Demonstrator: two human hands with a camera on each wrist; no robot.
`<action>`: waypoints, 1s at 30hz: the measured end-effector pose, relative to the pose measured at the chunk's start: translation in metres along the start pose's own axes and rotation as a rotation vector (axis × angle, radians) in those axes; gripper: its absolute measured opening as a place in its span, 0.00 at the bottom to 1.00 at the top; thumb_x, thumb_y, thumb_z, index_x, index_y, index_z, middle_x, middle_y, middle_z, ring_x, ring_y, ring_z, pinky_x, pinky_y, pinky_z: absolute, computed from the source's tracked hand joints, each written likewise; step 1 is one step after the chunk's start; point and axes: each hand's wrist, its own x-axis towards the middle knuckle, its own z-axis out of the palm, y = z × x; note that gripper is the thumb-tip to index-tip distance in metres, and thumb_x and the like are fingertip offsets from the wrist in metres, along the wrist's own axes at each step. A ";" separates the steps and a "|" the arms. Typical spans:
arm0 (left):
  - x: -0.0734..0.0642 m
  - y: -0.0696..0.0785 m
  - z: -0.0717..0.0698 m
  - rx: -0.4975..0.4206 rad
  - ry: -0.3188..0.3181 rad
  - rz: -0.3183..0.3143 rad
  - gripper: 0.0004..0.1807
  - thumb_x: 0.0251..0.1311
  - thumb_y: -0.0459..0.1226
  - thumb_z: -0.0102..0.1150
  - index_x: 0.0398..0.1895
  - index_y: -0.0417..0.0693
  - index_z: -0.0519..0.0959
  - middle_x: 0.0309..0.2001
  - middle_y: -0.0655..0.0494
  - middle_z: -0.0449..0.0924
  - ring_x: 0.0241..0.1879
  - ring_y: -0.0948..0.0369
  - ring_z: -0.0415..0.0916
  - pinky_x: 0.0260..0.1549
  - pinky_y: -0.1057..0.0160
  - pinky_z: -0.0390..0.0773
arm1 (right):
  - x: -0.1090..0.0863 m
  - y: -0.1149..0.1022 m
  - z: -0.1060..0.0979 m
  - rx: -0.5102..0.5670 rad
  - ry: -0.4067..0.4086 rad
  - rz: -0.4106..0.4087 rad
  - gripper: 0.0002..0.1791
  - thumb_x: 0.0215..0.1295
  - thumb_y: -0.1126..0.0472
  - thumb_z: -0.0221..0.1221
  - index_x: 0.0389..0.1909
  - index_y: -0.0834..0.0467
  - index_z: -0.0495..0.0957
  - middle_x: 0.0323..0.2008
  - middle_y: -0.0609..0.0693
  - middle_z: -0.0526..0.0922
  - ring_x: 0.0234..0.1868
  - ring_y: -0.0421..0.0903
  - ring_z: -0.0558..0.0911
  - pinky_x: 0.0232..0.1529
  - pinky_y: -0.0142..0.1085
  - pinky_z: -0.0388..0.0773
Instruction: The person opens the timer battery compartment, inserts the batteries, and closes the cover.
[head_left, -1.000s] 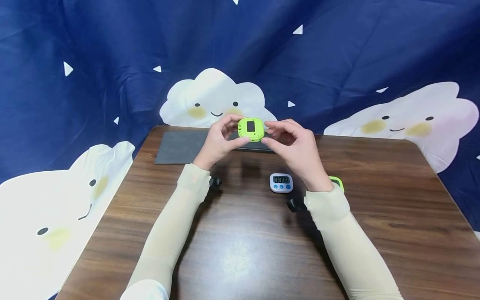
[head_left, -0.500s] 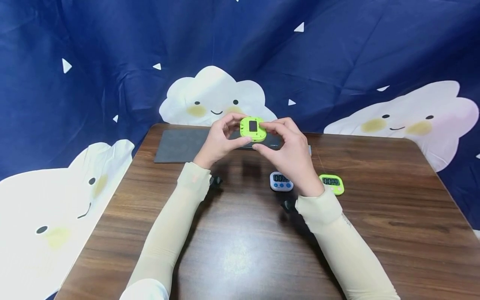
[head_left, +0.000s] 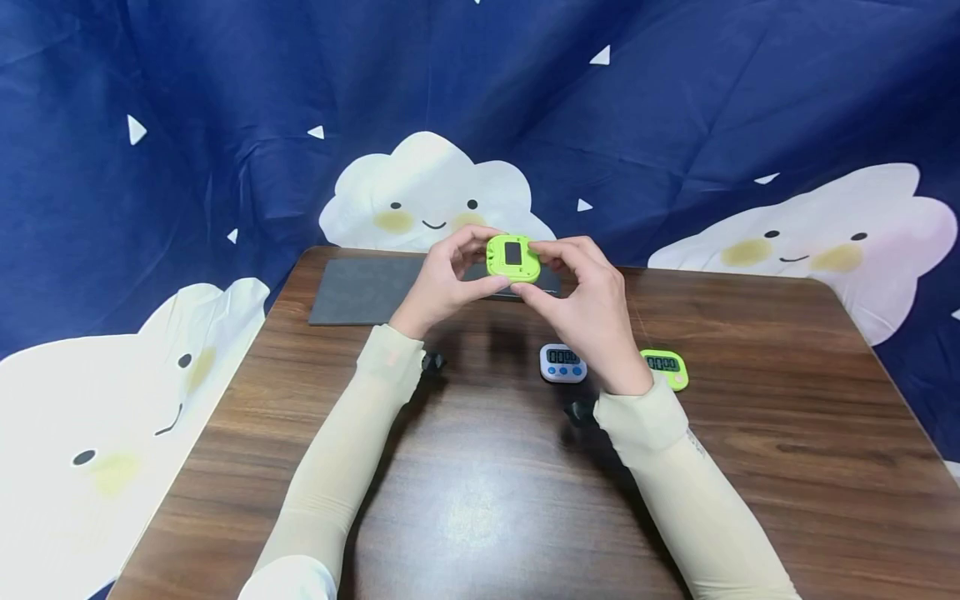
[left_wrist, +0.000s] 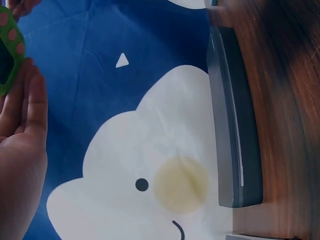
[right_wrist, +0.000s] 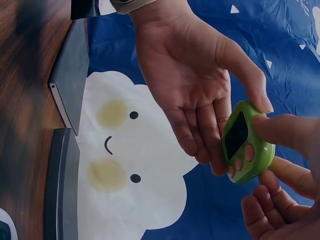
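Observation:
In the head view my left hand grips a lime-green digital timer above the table, its back with a dark rectangle turned toward me. My right hand pinches the timer's right side, thumb low and index finger near the upper edge. In the right wrist view the timer's dark screen and pink buttons face the left hand's fingers. A left fingertip lies along the timer's edge in the left wrist view, where only part of the timer shows. Below the right hand lies a white timer with blue buttons, partly covered by that hand.
Another green timer lies beside the right wrist, partly hidden by the sleeve. Long dark grey boxes lie along the back of the brown wooden table. A blue curtain with clouds hangs behind.
The held timer has shifted slightly right. The right fingers reached onto its back half a second ago and now sit at its edge; the right wrist has moved a little left, uncovering the second green timer.

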 end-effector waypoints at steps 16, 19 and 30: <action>-0.001 -0.003 -0.003 0.024 -0.011 -0.020 0.29 0.74 0.36 0.63 0.75 0.31 0.76 0.66 0.29 0.83 0.60 0.66 0.85 0.71 0.58 0.85 | 0.006 0.013 -0.010 0.205 0.035 0.170 0.24 0.65 0.62 0.81 0.61 0.56 0.90 0.47 0.55 0.93 0.45 0.42 0.89 0.50 0.23 0.87; -0.002 -0.003 -0.004 0.025 -0.013 -0.020 0.29 0.74 0.35 0.62 0.75 0.30 0.76 0.66 0.29 0.83 0.60 0.66 0.86 0.71 0.58 0.85 | 0.007 0.013 -0.011 0.227 0.032 0.187 0.23 0.65 0.62 0.81 0.60 0.57 0.90 0.47 0.56 0.93 0.44 0.38 0.89 0.49 0.22 0.87; -0.002 -0.001 -0.002 0.041 -0.031 -0.040 0.27 0.77 0.29 0.59 0.77 0.33 0.75 0.66 0.30 0.84 0.69 0.35 0.82 0.70 0.60 0.85 | 0.007 0.015 -0.012 0.231 0.041 0.213 0.20 0.67 0.59 0.80 0.59 0.56 0.91 0.46 0.56 0.94 0.41 0.36 0.89 0.43 0.21 0.86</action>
